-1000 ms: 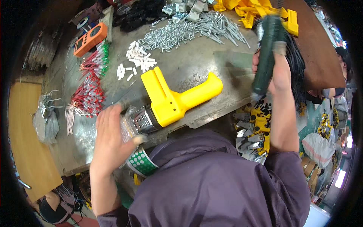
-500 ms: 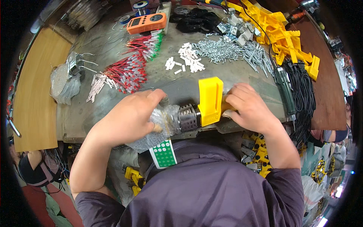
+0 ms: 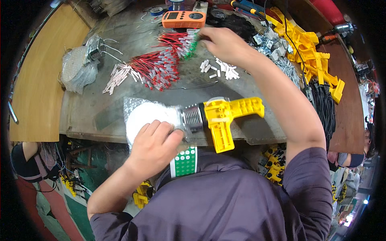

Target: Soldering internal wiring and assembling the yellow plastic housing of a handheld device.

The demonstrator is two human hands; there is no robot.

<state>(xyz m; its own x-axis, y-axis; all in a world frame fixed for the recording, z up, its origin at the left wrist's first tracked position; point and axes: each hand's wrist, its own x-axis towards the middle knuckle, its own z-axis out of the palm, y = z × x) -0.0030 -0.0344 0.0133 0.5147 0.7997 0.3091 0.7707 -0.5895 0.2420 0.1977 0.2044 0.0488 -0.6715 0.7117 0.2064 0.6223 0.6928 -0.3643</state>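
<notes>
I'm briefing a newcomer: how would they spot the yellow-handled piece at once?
On the grey workbench, look to the middle of its near edge. Just right of the person's left hand is the yellow-handled piece. Unlike the yellow parts heaped at the right, it is joined to a silvery ribbed collar.

Grey workbench (image 3: 90,114), red-wired parts (image 3: 159,66), white pieces (image 3: 230,73), silver screws (image 3: 288,70), 1 orange meter (image 3: 184,19)

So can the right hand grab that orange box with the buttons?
Probably yes: the right hand is close to the orange box, with nothing seen between them, though it is also right by the green-tipped wires.
</notes>
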